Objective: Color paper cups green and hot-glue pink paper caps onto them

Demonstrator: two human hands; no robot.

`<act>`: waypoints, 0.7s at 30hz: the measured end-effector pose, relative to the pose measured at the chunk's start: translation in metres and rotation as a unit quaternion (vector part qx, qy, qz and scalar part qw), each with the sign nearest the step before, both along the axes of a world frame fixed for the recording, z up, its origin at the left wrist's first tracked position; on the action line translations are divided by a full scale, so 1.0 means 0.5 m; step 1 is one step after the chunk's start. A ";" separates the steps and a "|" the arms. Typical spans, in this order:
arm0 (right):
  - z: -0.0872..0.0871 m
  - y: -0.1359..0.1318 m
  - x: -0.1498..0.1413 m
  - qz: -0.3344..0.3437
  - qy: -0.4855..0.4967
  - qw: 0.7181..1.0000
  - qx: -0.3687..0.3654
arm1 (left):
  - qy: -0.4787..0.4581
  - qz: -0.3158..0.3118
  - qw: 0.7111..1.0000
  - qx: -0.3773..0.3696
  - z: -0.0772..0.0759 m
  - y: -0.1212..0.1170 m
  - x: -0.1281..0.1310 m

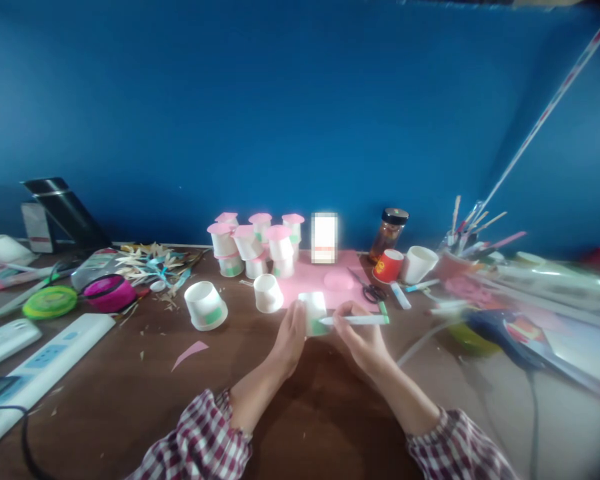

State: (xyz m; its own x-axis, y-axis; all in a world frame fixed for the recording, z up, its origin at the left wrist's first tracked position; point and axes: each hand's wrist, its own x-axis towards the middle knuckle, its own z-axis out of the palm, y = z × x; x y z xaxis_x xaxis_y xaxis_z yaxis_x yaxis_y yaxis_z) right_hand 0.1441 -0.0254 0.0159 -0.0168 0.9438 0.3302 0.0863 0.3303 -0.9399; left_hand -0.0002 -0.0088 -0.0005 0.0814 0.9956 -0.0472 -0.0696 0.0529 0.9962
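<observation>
My left hand [293, 332] is closed around the side of a white paper cup [314, 308], which has a green patch low on its wall. In my right hand [359, 335] a green marker [363, 320] is pinched, its tip touching or very near that green patch. Just left of the held cup stands a plain white paper cup [267, 294]. Farther left is another cup [205, 307] with a green patch. Behind them, several stacked cups [250, 245] carry pink paper pieces on top and between them. A pink paper sheet [305, 273] lies beyond my hands.
Black scissors [373, 292] and a glue stick [401, 296] lie to the right. Behind them stand a red cup [389, 266], a white cup [419, 265] and a lidded jar [391, 233]. At left are a power strip [45, 373], a tape measure [50, 302] and wood shavings [153, 265].
</observation>
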 end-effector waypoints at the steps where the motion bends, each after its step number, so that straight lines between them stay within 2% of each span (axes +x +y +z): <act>1: 0.000 0.000 -0.001 0.001 -0.001 1.000 0.002 | 0.000 0.004 1.000 0.004 0.000 0.000 0.000; 13: -0.011 0.004 0.004 0.008 -0.026 1.000 0.015 | 0.000 0.015 1.000 0.011 0.001 -0.002 0.000; 18: -0.008 0.002 0.003 0.000 -0.025 1.000 0.011 | -0.003 0.026 1.000 -0.014 -0.003 0.000 0.002; 21: -0.009 0.002 0.002 -0.001 -0.025 1.000 0.010 | 0.005 0.025 1.000 0.010 -0.005 0.001 0.003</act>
State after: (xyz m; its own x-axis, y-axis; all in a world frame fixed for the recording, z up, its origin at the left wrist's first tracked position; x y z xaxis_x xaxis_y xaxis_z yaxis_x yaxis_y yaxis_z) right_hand 0.1449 -0.0244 0.0113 -0.0319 0.9369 0.3480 0.1338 0.3491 -0.9275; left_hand 0.0012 -0.0084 -0.0032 0.0311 0.9991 -0.0280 -0.0618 0.0299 0.9976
